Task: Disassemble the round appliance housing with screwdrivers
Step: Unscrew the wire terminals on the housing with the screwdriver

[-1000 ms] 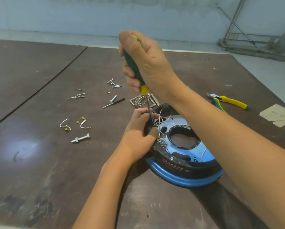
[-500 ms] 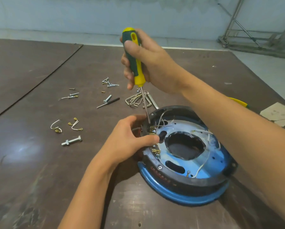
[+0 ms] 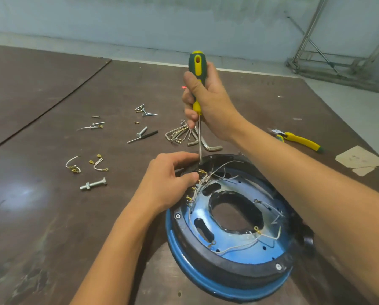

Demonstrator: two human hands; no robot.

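Observation:
The round appliance housing (image 3: pixel 232 276), black with a blue rim and blue inner plate, lies on the table at the front right, with white wires and brass terminals inside. My left hand (image 3: pixel 164 183) grips its far left edge, thumb by the terminals. My right hand (image 3: pixel 206 102) holds a green and yellow screwdriver (image 3: pixel 196 69) upright. Its shaft runs down to the housing's far left rim, next to my left fingers.
Behind the housing lies a bunch of hex keys (image 3: pixel 190 137). Loose screws (image 3: pixel 144 111), a small black driver (image 3: pixel 143 136), a bolt (image 3: pixel 94 184) and cut wires (image 3: pixel 86 165) are scattered to the left. Yellow pliers (image 3: pixel 298 139) lie at the right.
The view has shifted so the housing appears nearer and lower. My right hand has turned on the screwdriver handle, which now shows its top. My left hand stays on the housing's edge.

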